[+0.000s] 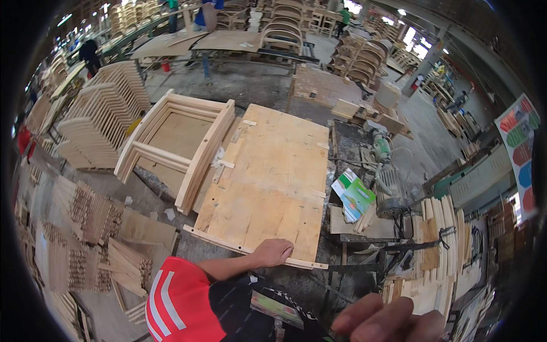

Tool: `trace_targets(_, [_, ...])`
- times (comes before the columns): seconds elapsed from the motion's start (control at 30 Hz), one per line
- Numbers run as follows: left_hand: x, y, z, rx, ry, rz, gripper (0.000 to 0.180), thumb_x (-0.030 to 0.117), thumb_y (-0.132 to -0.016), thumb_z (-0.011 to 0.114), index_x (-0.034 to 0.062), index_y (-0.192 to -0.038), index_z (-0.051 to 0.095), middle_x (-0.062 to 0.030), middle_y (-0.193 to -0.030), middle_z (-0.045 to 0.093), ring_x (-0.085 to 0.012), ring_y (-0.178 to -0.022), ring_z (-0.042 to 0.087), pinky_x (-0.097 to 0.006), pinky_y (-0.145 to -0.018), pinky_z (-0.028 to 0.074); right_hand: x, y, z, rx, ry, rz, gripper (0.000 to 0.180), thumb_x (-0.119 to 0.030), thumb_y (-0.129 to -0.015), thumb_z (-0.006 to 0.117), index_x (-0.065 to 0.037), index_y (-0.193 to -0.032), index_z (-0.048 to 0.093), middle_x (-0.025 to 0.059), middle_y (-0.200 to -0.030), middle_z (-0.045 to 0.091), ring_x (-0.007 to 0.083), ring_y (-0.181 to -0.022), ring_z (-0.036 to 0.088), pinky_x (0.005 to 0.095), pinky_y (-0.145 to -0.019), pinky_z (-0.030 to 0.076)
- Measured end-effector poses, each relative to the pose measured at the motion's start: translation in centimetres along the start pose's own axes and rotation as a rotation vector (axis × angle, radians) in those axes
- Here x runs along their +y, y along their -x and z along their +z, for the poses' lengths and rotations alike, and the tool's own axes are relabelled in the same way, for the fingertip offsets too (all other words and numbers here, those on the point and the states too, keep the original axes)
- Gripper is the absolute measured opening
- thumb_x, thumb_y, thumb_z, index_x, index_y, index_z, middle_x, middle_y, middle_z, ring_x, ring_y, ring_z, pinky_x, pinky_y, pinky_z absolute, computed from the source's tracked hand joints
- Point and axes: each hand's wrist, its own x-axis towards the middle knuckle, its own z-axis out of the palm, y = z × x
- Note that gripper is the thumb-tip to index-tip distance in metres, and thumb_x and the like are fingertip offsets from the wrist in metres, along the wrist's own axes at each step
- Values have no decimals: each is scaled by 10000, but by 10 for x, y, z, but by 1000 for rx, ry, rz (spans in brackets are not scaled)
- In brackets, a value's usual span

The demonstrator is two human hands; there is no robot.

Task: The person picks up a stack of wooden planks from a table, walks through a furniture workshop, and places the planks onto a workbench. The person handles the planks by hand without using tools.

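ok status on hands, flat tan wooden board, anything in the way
Left hand on narrow pale wooden strip, near edge of flat tan wooden board. Right hand blurred, grip unclear. Curved pale wooden frames beside board.

grey floor (424, 128) | wood-topped table (225, 41) | pillar (431, 57) right | ceiling light (64, 20) | far brightness, possibly windows (409, 37)

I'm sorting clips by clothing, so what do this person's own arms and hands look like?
The left arm wears a red, white-striped sleeve, with the forearm bare beyond it and no wristwear visible. The left hand is ungloved. The right hand also looks ungloved, though blurred; its sleeve is out of view.
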Motion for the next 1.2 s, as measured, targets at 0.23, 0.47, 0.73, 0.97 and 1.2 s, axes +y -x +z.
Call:
trace_targets(0.23, [3,-3,-1,17,51,8,208,210,-912,512,80,-961,667,-143,-882,677,-339,-848,654,-431,-756,515,10,9,26,341,40,-58,76,-238,-890,622,-172,-914,592,14,-990,604,397,-1047,571,559,-949,452])
trace_targets(0.47, [-3,0,3,62,-7,15,188,226,-912,527,65,-885,619,-165,-824,644,-363,-807,633,-478,-716,502,39,8,45,374,166,-266,205,-268,-907,611,-160,-1078,577,38,-930,607,371,-919,615,561,-874,500])
trace_targets(0.73, [-4,35,29,452,-77,-7,123,190,-857,590,80,-902,620,-133,-818,614,-330,-827,606,-446,-728,496,92,70,-73,-279,3,321,332,-255,-927,654,-25,-1097,486,164,-963,539,271,-828,571,374,-732,516])
trace_targets(0.97, [26,181,10,736,-155,-229,168,179,-875,585,74,-992,646,-125,-888,618,-311,-922,582,-429,-835,466,171,174,-129,-51,314,887,227,-176,-927,671,-5,-844,547,88,-717,607,165,-658,579,303,-675,509])
trace_targets(1.2, [-8,299,46,415,32,-804,224,192,-866,569,59,-1025,653,-170,-975,664,-367,-991,615,-486,-846,481,174,225,-86,-53,209,1073,230,-178,-982,596,2,-844,559,87,-749,625,157,-659,604,286,-659,522])
